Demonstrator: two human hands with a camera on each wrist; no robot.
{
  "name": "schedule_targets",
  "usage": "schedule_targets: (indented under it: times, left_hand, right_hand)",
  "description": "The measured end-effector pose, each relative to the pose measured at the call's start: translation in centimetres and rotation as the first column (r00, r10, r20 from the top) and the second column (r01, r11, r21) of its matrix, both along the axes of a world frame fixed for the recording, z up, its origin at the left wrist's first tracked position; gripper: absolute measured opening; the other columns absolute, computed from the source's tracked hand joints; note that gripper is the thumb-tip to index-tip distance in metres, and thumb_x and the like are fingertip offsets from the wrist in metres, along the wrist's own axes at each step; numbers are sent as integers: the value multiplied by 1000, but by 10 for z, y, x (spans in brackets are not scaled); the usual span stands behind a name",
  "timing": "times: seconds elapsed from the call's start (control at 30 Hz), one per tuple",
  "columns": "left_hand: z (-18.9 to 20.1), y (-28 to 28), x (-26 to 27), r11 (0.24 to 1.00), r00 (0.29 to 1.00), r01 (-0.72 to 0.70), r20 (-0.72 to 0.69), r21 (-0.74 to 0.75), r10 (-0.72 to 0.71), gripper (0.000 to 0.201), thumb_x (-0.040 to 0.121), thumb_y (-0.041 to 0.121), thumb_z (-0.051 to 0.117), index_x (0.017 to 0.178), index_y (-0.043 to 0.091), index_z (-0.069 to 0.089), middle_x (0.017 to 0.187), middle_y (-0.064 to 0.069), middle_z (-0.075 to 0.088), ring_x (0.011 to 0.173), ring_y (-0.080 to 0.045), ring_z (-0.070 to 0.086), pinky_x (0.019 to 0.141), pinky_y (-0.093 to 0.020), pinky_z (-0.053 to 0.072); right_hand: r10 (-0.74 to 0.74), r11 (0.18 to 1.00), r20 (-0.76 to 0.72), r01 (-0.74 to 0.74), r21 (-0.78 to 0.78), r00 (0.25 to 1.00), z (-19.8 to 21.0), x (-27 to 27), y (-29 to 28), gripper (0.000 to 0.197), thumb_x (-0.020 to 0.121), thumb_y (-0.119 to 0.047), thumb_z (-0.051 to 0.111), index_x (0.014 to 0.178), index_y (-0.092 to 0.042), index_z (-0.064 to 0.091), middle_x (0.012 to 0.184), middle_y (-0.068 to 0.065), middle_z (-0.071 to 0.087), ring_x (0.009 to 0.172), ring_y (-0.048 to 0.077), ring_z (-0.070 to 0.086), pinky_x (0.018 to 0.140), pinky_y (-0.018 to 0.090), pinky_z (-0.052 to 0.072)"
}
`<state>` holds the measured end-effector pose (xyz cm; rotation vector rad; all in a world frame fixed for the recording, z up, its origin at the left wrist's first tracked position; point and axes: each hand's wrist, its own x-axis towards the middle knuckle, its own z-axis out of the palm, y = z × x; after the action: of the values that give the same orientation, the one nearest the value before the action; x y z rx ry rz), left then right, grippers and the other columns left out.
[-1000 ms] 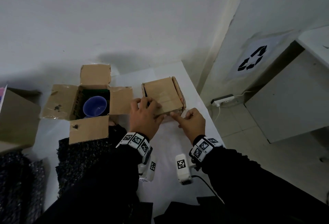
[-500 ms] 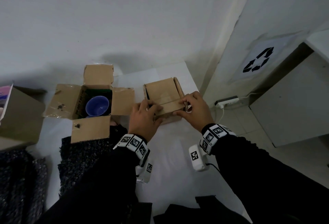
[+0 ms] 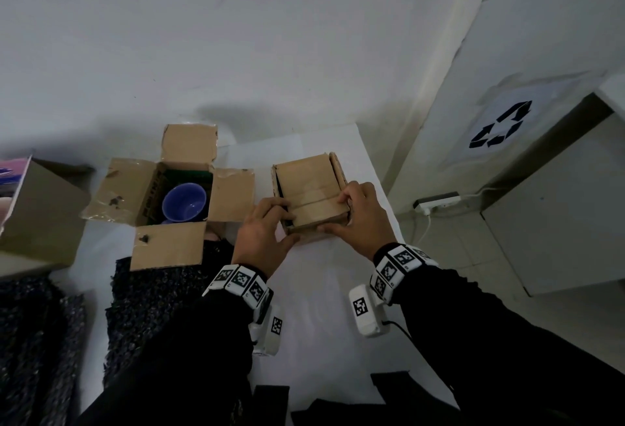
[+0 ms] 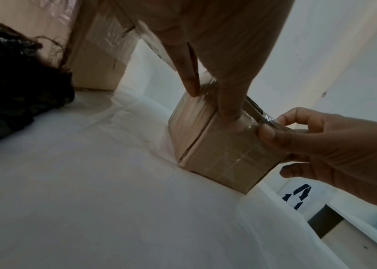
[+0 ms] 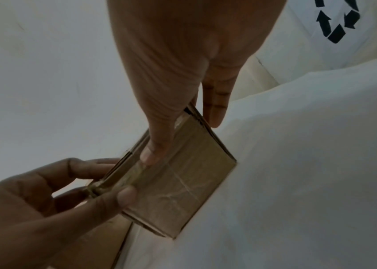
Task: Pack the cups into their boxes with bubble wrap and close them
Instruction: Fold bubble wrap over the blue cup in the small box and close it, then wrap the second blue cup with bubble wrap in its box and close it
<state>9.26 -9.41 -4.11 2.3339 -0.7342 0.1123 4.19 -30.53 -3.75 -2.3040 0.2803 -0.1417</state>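
Signs and print we can find

We see a black recycling symbol of three chasing arrows (image 3: 500, 125) on a white sheet stuck to the wall at the right; it shows again in the wrist views. Square black-and-white coded markers (image 3: 240, 279) sit on our wristbands and on the white wrist cameras. Dark lettering (image 3: 151, 196) runs along the inner wall of the open box (image 3: 116, 189), too dim for us to read.

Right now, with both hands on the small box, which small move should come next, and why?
Probably press the near flap flat. On the small box the top flaps lie folded over, but a dark gap shows at the near edge. The left hand and right hand each grip a near corner, well placed to push down.
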Motion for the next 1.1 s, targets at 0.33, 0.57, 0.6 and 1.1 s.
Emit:
schedule_targets:
  times: [0.33, 0.57, 0.6, 1.1]
  left_hand:
    - [4, -17, 8, 997, 998, -61, -31, 37, 62, 38, 61, 15, 87, 88, 15, 61, 113, 0, 57, 92, -21, 59, 73, -39, 54]
    - [14, -33, 32, 988, 989, -94, -106, 121, 107, 33, 65, 11, 83, 90, 15, 62, 116, -2, 55, 96, -24, 57, 81, -42, 52]
    - [16, -34, 34, 988, 989, -84, -108, 130, 99, 31, 66, 11, 83, 91, 15, 63, 116, -2, 55, 98, -24, 57, 82, -42, 51]
    - [74, 53, -9, 996, 1000, 3, 21, 85, -5, 14, 86, 31, 65, 99, 25, 66, 96, 12, 63, 77, -2, 56, 68, -22, 47]
  right_hand:
    - [108, 994, 18, -108, -26, 994, 7, 19, -25, 51, 65, -43, 84, 100, -25, 51, 105, -6, 46, 86, 13, 54, 75, 30, 49]
    - [70, 996, 48, -67, -57, 996, 5, 38, -35, 23, 82, -13, 72, 102, -17, 62, 105, 4, 63, 87, 23, 63, 81, 44, 53]
    - [67, 995, 42, -63, -76, 997, 6, 39, -35, 22, 83, -11, 70, 103, -17, 63, 105, 5, 64, 89, 24, 63, 82, 43, 52]
    - [153, 980, 260, -114, -161, 953, 50, 8, 83, 20, 77, -10, 61, 93, -20, 66, 101, -1, 61, 100, 21, 49, 84, 32, 35]
